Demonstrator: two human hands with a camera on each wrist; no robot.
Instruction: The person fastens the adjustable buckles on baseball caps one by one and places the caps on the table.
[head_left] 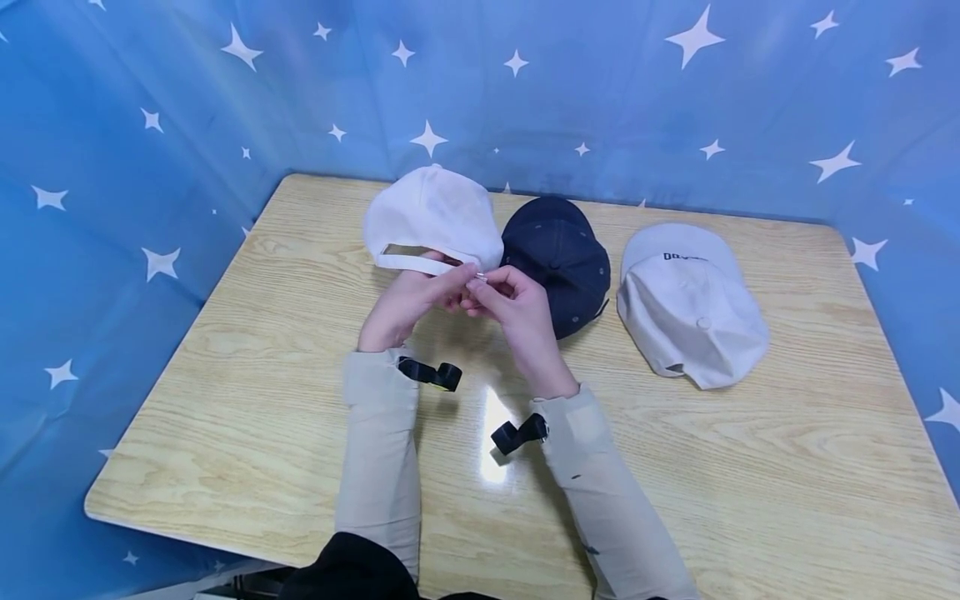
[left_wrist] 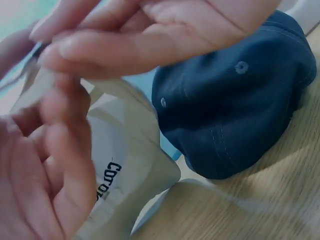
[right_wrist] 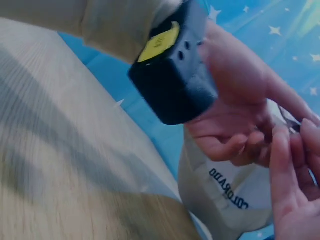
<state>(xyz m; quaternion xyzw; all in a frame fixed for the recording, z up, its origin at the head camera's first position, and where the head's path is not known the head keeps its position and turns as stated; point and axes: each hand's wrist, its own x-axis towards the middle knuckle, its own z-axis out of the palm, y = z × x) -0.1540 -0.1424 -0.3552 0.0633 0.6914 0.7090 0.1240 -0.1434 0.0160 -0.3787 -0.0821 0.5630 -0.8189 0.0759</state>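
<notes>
A white baseball cap (head_left: 431,208) is held up at the back left of the table, its rear opening and strap (head_left: 408,263) facing me. My left hand (head_left: 411,302) grips the strap near its right end, thumb on top. Meeting it there, my right hand (head_left: 525,315) pinches the small shiny buckle end (head_left: 481,277) between thumb and fingers. In the right wrist view the fingertips of both hands come together around a dark bit of the fastening. Dark lettering shows inside the white cap (right_wrist: 227,195). The curled fingers partly hide the strap end.
A navy cap (head_left: 553,258) lies just right of the white one, close behind my right hand. Farther right lies a pale grey cap (head_left: 690,308), brim toward the back. The wooden table (head_left: 247,375) meets a blue star-patterned curtain (head_left: 480,92) behind.
</notes>
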